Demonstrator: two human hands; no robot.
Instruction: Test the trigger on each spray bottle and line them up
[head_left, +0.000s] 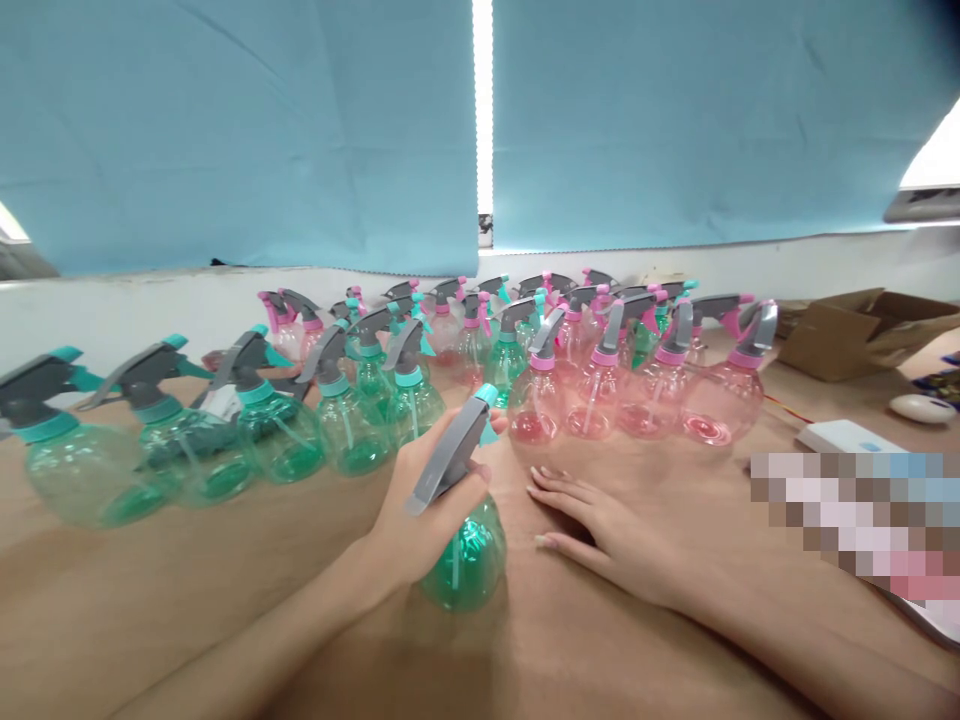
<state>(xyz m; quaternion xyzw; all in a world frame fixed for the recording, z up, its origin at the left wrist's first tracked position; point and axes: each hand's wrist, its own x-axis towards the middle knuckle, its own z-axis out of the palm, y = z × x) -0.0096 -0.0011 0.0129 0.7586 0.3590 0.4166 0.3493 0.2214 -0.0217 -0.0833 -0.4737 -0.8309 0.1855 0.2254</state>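
Observation:
My left hand [420, 510] is wrapped round the neck of a green spray bottle [469, 560] with a grey and teal spray head, upright near the middle of the table. To its right, my right hand [600, 525] lies on the tabletop with fingers spread, holding nothing. A row of green spray bottles [281, 440] stands to the left. Beyond my right hand is a row of pink spray bottles [536, 400] with pink collars. Several more pink and green bottles stand behind, partly hidden by the front ones.
At the right are an open cardboard box [832, 335], a white mouse [922, 408], a white box [851, 437] and a pixelated flat object [855, 530]. Blue curtains [240, 130] hang behind the wooden table [300, 600].

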